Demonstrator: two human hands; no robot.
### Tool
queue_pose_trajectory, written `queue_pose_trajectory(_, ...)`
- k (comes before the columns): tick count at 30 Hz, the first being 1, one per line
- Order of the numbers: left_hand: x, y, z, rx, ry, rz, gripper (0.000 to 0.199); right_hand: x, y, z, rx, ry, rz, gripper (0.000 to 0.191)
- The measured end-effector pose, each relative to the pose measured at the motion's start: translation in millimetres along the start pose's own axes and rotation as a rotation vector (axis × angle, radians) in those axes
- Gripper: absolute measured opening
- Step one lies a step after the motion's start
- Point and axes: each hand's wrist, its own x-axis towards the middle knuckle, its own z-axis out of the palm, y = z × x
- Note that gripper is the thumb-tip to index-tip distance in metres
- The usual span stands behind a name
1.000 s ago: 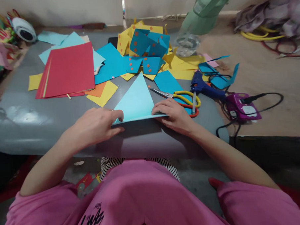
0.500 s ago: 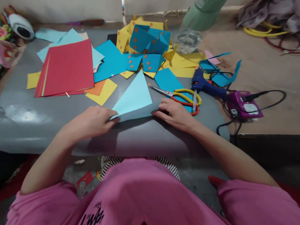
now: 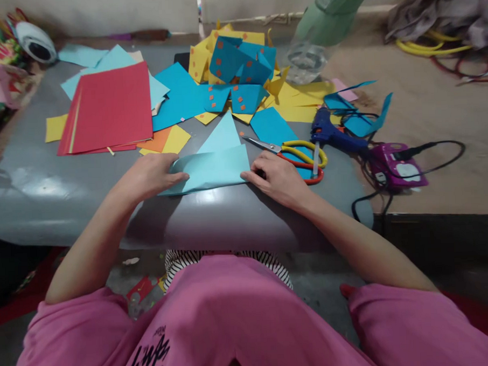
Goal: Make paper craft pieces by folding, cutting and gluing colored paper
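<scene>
A light blue sheet of paper (image 3: 215, 168) lies at the front of the grey-covered table, its near part folded up over a pointed triangle behind. My left hand (image 3: 152, 179) grips its left end, thumb on top and the other fingers partly hidden. At the right edge my right hand (image 3: 276, 177) pinches the paper between thumb and curled fingers. Scissors (image 3: 283, 151) with yellow and red handles rest just behind my right hand. A dark blue glue gun (image 3: 339, 138) lies beside them, its cable running right.
Red sheets (image 3: 109, 108) are stacked at the left. Blue and yellow folded paper pieces with orange squares (image 3: 239, 64) stand at the back. A green-topped bottle (image 3: 314, 39) is behind them. A purple power block (image 3: 399, 165) sits on the right with black cables.
The near flap of the light blue paper has turned up and away from me, now covering the triangle's lower part. My left hand has shifted slightly left and up.
</scene>
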Motion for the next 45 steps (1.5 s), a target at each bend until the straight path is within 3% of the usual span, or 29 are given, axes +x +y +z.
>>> queue_pose_trajectory(5,-4,0,4.7,-0.017,0.022,-0.034,0.032,1,3,2,-0.019,0.025,-0.008,0.032)
queue_pose_trajectory(8,-15,0,11.5,-0.102,0.049,-0.062,0.041,0,5,3,-0.018,0.027,-0.015,0.032)
queue_pose_trajectory(14,-40,-4,41.4,-0.293,0.253,-0.038,0.077,-3,5,4,-0.001,0.023,0.006,0.03)
queue_pose_trajectory(20,-43,-11,64.2,-0.332,0.363,0.028,0.079,-3,5,3,0.019,0.014,0.011,0.032)
queue_pose_trajectory(33,-39,-17,75.9,-0.287,0.514,0.124,0.086,-1,-3,1,-0.023,-0.004,0.093,0.03)
queue_pose_trajectory(45,-38,-20,71.4,-0.223,0.49,0.139,0.087,8,-2,-3,-0.044,-0.08,0.121,0.034)
